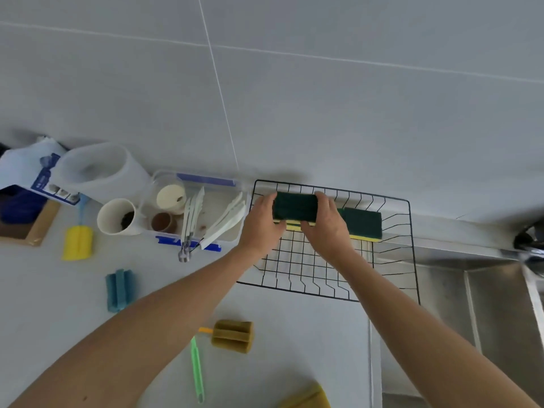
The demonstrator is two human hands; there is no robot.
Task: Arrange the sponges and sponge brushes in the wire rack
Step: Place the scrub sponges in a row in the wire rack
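Note:
A black wire rack [329,278] sits against the wall beside the sink. My left hand [260,223] and my right hand [326,228] both grip a green-and-yellow sponge [294,207] at the rack's far left. A second green-and-yellow sponge [363,223] lies at the rack's far right. On the counter lie a yellow sponge brush [78,241], a blue sponge brush [119,290], an olive sponge brush [234,335] with an orange handle, and another olive sponge [309,399] at the bottom edge.
A clear plastic container [206,184] with tongs and cups stands left of the rack. A white cup [116,216], a white jug [100,169] and a bag are further left. A green handle [196,369] lies near me. The steel sink [494,307] is on the right.

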